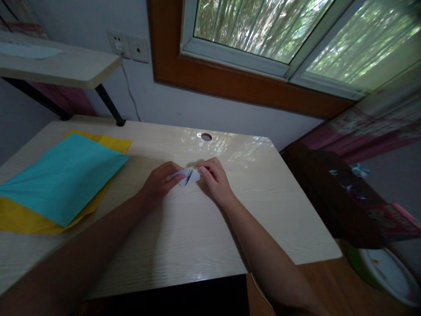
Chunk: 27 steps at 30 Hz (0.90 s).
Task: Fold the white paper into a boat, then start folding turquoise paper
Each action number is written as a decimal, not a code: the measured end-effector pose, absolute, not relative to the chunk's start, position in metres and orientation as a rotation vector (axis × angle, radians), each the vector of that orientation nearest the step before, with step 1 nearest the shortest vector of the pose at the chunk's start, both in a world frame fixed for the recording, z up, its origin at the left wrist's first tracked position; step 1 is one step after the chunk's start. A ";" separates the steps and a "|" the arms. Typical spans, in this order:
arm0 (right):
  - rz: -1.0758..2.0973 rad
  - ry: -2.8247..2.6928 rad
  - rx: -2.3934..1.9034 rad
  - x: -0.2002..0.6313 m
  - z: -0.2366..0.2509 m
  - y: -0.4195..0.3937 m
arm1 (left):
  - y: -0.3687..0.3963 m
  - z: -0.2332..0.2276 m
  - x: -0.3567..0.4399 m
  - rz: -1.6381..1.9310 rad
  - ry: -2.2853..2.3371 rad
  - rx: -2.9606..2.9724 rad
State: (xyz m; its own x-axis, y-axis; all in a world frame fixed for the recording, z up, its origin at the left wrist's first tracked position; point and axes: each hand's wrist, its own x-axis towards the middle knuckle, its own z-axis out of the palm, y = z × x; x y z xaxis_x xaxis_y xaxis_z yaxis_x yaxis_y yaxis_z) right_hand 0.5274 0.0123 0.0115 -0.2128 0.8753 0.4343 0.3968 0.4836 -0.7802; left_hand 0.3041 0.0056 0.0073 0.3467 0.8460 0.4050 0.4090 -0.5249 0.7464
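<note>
**Small folded paper lying between two hands at the middle of the desk**

The folded paper (187,176) is lying flat on the pale wooden desk (184,237), a little beyond the centre, toward the window side. It is sitting directly between the two hands, so neither hand is needing to reach: both are already touching it. Its longer side seems to be running left to right, from one hand toward the other, though the piece is small and partly covered, so I cannot tell its exact shape. A dark mark is showing on its white surface.

The left hand (160,181) is coming in from the left and is resting on the desk, its fingers bent and its fingertips pressing on the left edge of the paper. The right hand (213,177) is coming from the right, its fingers curled, and its fingertips are touching the right edge. Neither hand is closed into a fist; both are half curled and pinching or pressing the paper, not lifting it. The two hands are looking about equally near.

Well apart on the left, a turquoise sheet (62,175) is lying on top of a yellow sheet (19,217), and nobody is touching them. A round cable hole (206,137) is sitting in the desk just behind the hands.
</note>
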 end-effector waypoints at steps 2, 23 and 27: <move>0.645 -1.845 -0.989 0.527 0.012 0.011 | 0.005 0.008 0.304 1.072 1.099 2.048; 0.537 -2.060 -0.828 0.517 0.012 0.009 | 0.008 -0.005 0.309 1.187 1.094 2.439; 0.494 -2.050 -0.804 0.517 0.009 0.011 | 0.008 -0.004 0.308 1.214 1.099 2.439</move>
